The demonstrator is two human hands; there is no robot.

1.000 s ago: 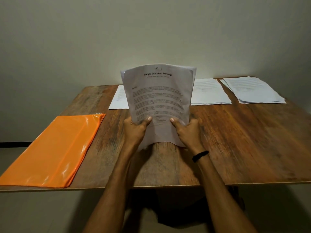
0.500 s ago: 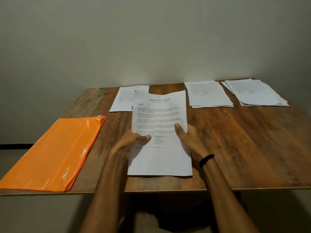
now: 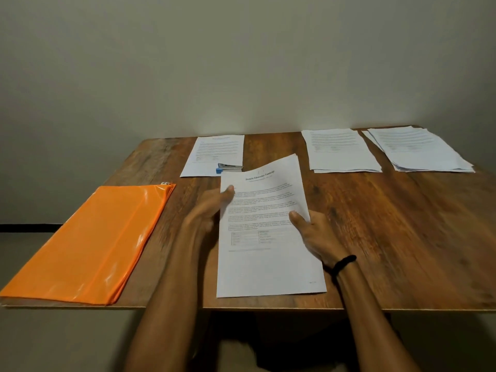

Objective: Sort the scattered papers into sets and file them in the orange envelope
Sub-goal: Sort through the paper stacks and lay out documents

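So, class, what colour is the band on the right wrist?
The band is black; head view.

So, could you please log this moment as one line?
paper set: near table edge; left hand: pinches its left side; right hand: pinches its right side; orange envelope: untouched; stapler: on far sheet

paper set [image 3: 268, 261] from upright to down on table [image 3: 402, 237]
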